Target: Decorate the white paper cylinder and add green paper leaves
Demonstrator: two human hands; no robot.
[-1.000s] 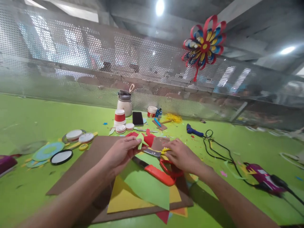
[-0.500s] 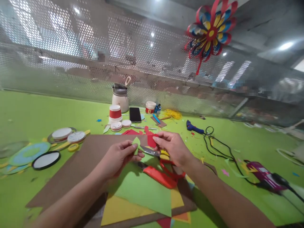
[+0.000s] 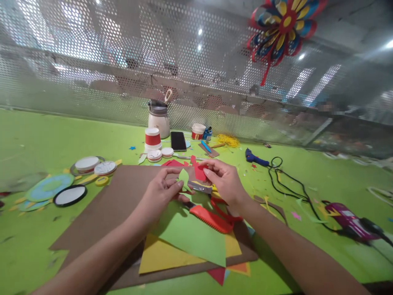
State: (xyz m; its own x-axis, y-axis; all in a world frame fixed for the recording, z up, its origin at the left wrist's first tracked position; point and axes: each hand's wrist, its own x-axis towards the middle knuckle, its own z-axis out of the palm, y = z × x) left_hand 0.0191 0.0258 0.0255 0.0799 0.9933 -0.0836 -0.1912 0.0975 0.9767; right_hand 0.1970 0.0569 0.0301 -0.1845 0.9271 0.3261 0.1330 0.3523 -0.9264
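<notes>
A broad, bright-green, smooth-topped counter is bounded at the far side by a tall, grey, perforated screen. Slanted, whitish strips of light are noted at right. A dull grey ceiling is lit by a white lamp.

A big paper flower, red, blue & yellow, is up high on the R. Behind is a gray wall w/ lots of tiny holes. At the back of the green table, a white flask w/ a gray top stands nr a red & white tub. A black phone lies R of them. Next: a sm. pot, a blue bottle & a pile of yellow strips. Far R: a blue tool like a toy gun, a loopy black cord, a purple box. On the L: a lt. blue ring, a white disc w/ a black edge, & a sm. yellow roll.
</notes>
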